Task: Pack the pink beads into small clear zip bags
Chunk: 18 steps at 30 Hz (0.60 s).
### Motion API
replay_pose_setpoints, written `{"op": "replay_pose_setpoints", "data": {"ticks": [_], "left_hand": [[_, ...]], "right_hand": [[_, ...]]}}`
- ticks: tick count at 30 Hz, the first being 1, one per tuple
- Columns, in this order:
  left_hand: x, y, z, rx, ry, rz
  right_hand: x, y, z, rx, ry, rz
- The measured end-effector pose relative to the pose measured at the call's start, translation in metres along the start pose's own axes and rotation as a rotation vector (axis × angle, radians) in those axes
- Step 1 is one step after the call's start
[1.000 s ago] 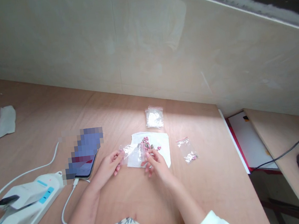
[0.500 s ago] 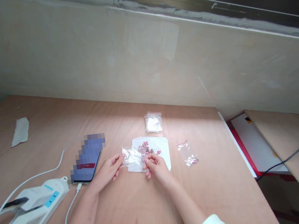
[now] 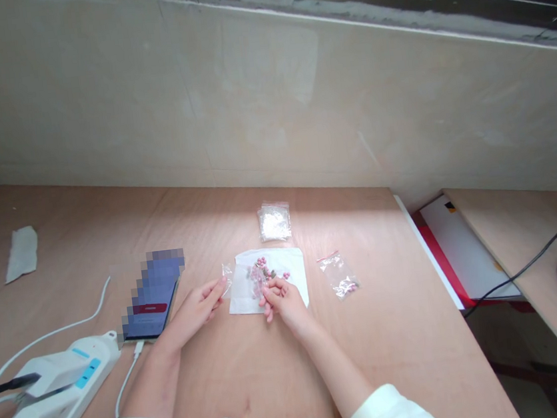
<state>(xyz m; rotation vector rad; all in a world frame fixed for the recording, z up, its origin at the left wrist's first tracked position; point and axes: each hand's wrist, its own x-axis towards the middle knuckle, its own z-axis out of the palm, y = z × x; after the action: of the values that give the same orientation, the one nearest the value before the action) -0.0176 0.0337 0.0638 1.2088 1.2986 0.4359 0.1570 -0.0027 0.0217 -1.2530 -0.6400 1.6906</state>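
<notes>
My left hand [image 3: 203, 303] is closed, pinching crinkled clear plastic [image 3: 227, 276] at its fingertips, just left of a white paper sheet [image 3: 242, 300]. Over the paper, my right hand [image 3: 283, 302] pinches clear plastic with a pinkish edge [image 3: 258, 282]. Both parts look like ends of one small plastic bag, though its middle is hard to make out. Small pink beads or berries [image 3: 262, 262] with greenish bits lie on the paper, partly behind the plastic and my right fingers.
A stack of clear zip bags [image 3: 275, 223] lies beyond the paper. To the right is a zip bag [image 3: 339, 276] with small pink pieces inside. A phone [image 3: 151, 301], a white power strip [image 3: 63, 394] with cables and a paper scrap [image 3: 21, 254] are at left.
The view has shifted slightly. The plastic, spread flat and shiny between my hands before, now shows mainly near each hand's fingertips. Both hands keep their pinch.
</notes>
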Motion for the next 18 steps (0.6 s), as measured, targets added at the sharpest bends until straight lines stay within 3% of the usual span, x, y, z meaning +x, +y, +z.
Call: {"op": "replay_pose_setpoints", "data": {"ticks": [10,18], "left_hand": [[-0.01,0.018,0.0,0.058,-0.028,0.152],[-0.017,0.011,-0.008,0.138,-0.123,0.128]], "right_hand": [[-0.002,-0.005,0.001,0.009,-0.007,0.028],[-0.014,-0.03,0.006,0.061,0.036,0.019]]}}
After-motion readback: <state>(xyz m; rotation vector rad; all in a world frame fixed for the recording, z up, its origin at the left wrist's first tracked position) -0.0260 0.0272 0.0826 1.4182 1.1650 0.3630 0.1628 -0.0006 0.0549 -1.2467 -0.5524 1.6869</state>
